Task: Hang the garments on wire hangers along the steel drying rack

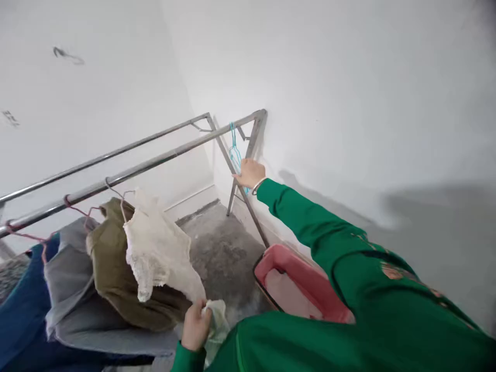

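My right hand is closed around the light blue hangers that hang from the front rail near the rack's far end. Lower down, my left hand pinches a pale, thin cloth between thumb and fingers. It touches the lower end of a white lace-trimmed top, which hangs at a tilt from the rail; whether the two are one piece, I cannot tell. Behind the top hang an olive garment, a grey garment and a dark blue garment.
A metal drying rack with two parallel rails and slanted legs stands by the wall corner. On the floor below my right arm sits a pink basin. The grey concrete floor shows between rack and basin. A white wall rises at right.
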